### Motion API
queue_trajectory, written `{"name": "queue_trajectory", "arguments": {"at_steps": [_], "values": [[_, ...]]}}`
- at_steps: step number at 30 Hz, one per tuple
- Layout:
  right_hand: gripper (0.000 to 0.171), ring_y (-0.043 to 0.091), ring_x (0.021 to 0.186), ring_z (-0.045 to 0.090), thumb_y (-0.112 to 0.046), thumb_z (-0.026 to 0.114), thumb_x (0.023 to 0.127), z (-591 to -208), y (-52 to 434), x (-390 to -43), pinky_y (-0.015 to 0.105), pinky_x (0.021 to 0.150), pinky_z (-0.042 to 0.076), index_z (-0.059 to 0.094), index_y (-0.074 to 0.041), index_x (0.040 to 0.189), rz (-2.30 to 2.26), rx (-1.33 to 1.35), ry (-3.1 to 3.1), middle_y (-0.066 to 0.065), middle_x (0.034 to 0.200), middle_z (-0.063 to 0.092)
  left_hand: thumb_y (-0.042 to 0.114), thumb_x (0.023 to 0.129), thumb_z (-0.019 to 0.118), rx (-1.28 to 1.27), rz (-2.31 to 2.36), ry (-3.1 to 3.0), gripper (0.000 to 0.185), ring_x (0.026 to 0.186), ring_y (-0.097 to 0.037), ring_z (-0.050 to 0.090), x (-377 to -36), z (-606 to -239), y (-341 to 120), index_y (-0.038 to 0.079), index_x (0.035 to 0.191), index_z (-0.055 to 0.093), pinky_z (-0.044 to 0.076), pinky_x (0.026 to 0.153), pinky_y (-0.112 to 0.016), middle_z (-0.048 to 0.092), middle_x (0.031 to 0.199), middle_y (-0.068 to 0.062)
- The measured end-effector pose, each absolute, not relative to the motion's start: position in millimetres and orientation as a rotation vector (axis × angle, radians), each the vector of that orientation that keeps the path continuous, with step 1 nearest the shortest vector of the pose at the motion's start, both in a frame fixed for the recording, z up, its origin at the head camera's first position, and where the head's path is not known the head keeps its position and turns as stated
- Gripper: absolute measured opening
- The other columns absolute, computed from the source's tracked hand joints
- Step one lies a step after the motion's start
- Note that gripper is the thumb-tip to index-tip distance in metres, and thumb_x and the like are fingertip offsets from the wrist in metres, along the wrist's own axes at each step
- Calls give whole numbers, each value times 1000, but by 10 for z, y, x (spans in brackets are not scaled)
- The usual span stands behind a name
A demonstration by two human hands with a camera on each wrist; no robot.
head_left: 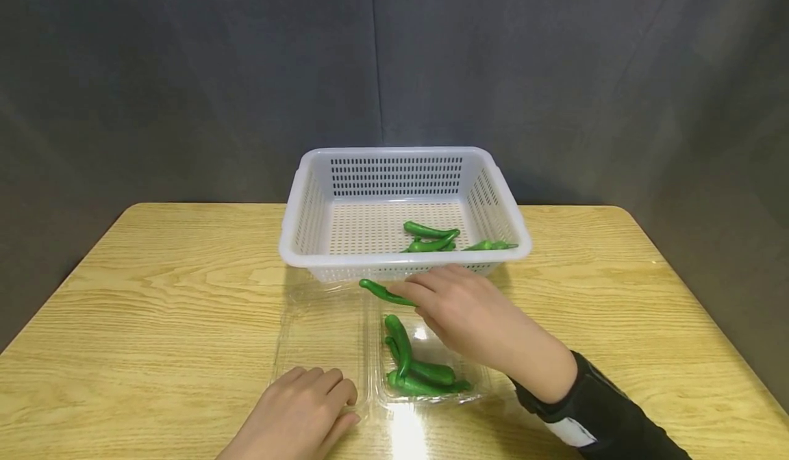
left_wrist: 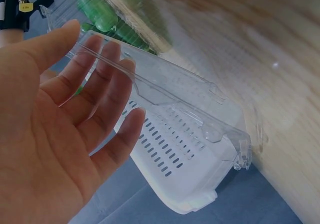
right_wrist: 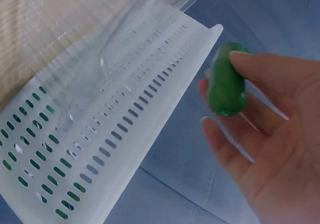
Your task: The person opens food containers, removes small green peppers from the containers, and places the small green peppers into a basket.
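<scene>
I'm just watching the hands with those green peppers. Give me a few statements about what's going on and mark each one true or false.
1. The right hand pinches a green pepper. True.
2. The white basket holds no peppers. False: a few green peppers lie in its near right part.
3. The left hand rests on the lid of the clear clamshell box. True.
4. The clear box is emptied out. False: several peppers still lie in its right half.
5. The basket stands on the floor. False: it stands on the wooden table.
</scene>
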State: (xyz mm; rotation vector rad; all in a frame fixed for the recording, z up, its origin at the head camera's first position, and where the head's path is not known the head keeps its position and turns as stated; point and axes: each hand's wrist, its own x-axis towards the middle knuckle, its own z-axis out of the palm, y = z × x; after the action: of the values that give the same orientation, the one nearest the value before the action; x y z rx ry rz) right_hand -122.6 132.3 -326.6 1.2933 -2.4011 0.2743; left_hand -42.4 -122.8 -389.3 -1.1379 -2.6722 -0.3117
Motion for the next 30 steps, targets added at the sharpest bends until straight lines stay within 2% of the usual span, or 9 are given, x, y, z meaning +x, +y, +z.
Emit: {"name": "queue_trajectory", "arguments": {"at_steps": [9, 24, 30], "values": [[40, 23, 105, 65, 1, 76, 82, -3197, 1377, -1267, 36, 93, 52, 68, -7, 120, 344, 1295, -2329, 5, 113, 69, 30, 87, 73, -1141, -308, -2689, 16, 65, -7, 56, -433, -3889, -1236, 15, 85, 67, 51, 63, -27, 61, 78, 8], [43, 26, 101, 65, 7, 74, 80, -3134, 1596, -1424, 40, 89, 52, 66, -6, 121, 330, 1193, -2364, 6, 112, 68, 25, 83, 75, -1134, -332, -2619, 14, 60, -5, 49, -422, -3931, -1229, 16, 81, 65, 46, 59, -23, 56, 74, 10], [42, 25, 96, 66, 8, 70, 80, -3149, 1678, -1489, 40, 84, 53, 67, -6, 120, 318, 1143, -2350, 5, 108, 70, 25, 83, 75, -1130, -337, -2608, 14, 60, -5, 48, -426, -3942, -1217, 16, 81, 64, 45, 58, -23, 55, 74, 10]]}}
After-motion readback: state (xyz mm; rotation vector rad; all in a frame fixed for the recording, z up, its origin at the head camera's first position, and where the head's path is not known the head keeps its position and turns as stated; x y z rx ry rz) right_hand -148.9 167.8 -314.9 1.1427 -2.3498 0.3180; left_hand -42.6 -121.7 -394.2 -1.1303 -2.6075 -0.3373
